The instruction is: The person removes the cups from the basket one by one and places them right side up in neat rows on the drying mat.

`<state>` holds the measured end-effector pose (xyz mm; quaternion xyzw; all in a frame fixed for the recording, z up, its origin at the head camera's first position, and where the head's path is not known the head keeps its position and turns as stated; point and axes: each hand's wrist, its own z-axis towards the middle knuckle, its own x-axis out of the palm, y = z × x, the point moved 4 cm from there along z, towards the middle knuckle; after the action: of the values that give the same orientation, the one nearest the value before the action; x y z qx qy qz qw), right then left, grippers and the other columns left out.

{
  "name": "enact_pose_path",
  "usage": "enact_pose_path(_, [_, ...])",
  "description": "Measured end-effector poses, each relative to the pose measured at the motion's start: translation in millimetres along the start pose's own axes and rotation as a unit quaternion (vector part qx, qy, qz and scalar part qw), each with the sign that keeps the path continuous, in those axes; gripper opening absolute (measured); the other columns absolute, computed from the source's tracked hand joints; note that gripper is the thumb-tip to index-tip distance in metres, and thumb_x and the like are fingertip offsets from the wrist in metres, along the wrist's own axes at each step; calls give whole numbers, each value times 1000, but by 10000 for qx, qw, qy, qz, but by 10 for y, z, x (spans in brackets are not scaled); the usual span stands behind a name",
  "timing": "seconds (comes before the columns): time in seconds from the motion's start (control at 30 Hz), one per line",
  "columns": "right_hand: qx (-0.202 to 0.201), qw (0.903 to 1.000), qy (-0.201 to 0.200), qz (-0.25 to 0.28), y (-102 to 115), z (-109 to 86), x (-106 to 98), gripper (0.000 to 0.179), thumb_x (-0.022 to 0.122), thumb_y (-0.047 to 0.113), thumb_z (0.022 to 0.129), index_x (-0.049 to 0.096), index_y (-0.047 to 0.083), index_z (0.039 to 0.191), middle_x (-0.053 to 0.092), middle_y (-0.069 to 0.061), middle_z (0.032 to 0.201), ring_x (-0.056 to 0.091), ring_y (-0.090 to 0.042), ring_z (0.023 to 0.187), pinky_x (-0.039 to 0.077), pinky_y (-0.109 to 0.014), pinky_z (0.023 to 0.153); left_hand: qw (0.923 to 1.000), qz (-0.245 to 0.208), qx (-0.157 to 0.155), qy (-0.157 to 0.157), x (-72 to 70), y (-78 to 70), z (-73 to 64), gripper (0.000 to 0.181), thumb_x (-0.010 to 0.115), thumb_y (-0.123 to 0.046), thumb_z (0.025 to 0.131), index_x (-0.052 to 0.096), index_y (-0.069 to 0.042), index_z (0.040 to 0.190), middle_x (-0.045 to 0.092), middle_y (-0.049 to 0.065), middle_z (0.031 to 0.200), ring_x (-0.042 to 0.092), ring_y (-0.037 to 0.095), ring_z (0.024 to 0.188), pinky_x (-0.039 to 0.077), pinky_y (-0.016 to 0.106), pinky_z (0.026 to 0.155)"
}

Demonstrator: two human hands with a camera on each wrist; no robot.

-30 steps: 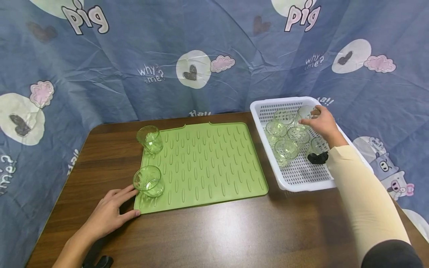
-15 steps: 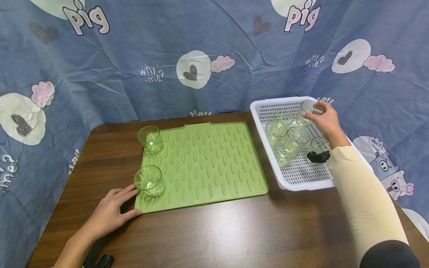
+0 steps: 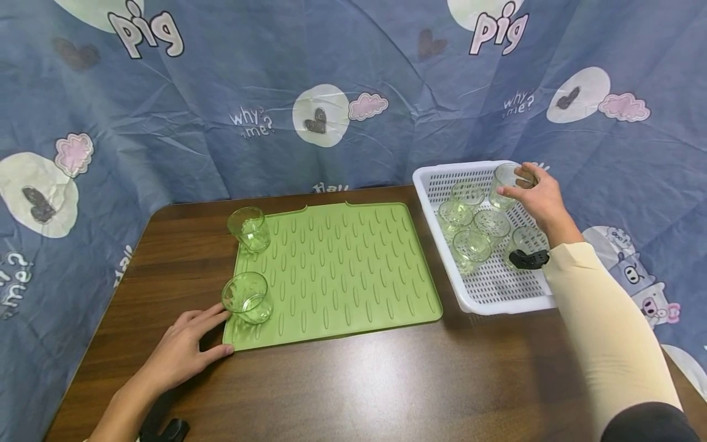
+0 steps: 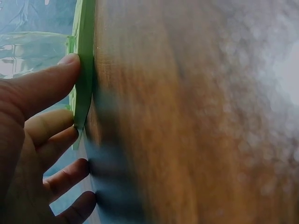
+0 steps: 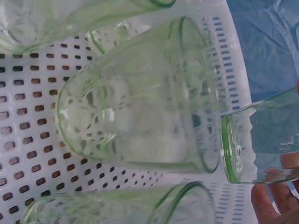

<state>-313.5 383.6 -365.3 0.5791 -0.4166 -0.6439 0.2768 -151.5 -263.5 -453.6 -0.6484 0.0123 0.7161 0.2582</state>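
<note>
In the head view, my right hand (image 3: 540,199) grips a clear drinking glass (image 3: 501,184) at the far right part of the white basket (image 3: 463,298). The right wrist view shows this glass (image 5: 254,144) raised beside other glasses (image 5: 140,102), its green-tinted base facing them. My left hand (image 3: 185,347) rests at the near left corner of a green ridged mat (image 3: 342,270), thumb and fingertips touching its edge in the left wrist view. Just past those fingertips, a glass (image 3: 247,298) stands on the mat. Another glass (image 3: 250,230) stands behind it along the left side.
Several more glasses (image 3: 472,245) stand inside the basket, right of the mat. A black strap piece (image 3: 527,259) on the right wrist overlaps one of them. The brown wooden table (image 3: 359,387) extends in front, and a blue printed cloth (image 3: 265,153) hangs behind it.
My right hand has drawn back slightly to the right, and the glass in its grip now shows more fully above the basket. The left hand has stayed at the mat's corner.
</note>
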Motion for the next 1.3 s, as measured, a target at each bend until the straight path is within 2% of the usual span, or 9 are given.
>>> enact_pose_path(0.13, [-39, 10000, -5, -65, 82, -7, 14, 98, 73, 37, 89, 9, 17, 161, 24, -6, 166, 26, -31, 152, 30, -49, 120, 10000, -38, -34, 32, -8, -4, -2, 65, 86, -34, 73, 66, -5, 128, 59, 19, 139, 54, 36, 112, 44, 60, 83])
enact_pose_path(0.33, [-196, 9993, -10, -311, 312, -36, 67, 98, 75, 40, 87, 13, 22, 161, 30, -1, 165, 32, -28, 150, 34, -48, 118, 9994, -110, -219, 240, -9, -2, -6, 66, 84, -37, 76, 64, -7, 131, 56, 18, 143, 52, 36, 115, 43, 61, 83])
enact_pose_path(0.63, [-792, 9959, 183, -399, 786, -176, 221, 94, 77, 35, 87, 19, 21, 160, 36, -1, 162, 39, -27, 146, 35, -47, 117, 9994, -113, -224, 247, -5, 4, -13, 67, 84, -37, 76, 64, -6, 131, 56, 19, 143, 52, 36, 115, 42, 60, 83])
enact_pose_path(0.83, [-1184, 9919, 358, -296, 1021, -284, 388, 90, 79, 27, 86, 26, 21, 158, 42, -4, 158, 43, -26, 143, 40, -45, 112, 9992, -150, -240, 270, -3, 7, -6, 67, 84, -36, 76, 63, -6, 132, 55, 19, 143, 50, 37, 118, 42, 63, 85])
enact_pose_path(0.93, [-1361, 9893, 482, -204, 1130, -356, 495, 88, 80, 22, 84, 29, 20, 157, 45, -5, 156, 45, -26, 140, 43, -39, 108, 9991, -152, -262, 310, -4, 7, -10, 66, 83, -36, 77, 63, -7, 133, 55, 19, 144, 50, 38, 119, 41, 64, 86])
enact_pose_path(1.17, [-1682, 9820, 854, -119, 1339, -494, 759, 86, 82, 15, 81, 36, 18, 154, 50, -4, 152, 51, -25, 135, 49, -13, 86, 9988, -170, -288, 348, -12, 10, -18, 66, 83, -37, 78, 62, -7, 133, 55, 18, 145, 50, 37, 119, 42, 63, 85])
enact_pose_path(1.3, [-1755, 9789, 1041, -92, 1403, -535, 884, 85, 82, 12, 81, 38, 16, 153, 51, -4, 151, 52, -22, 133, 48, -12, 84, 9988, -172, -292, 358, -11, 11, -13, 67, 83, -38, 78, 62, -7, 134, 54, 18, 145, 50, 37, 118, 42, 63, 86])
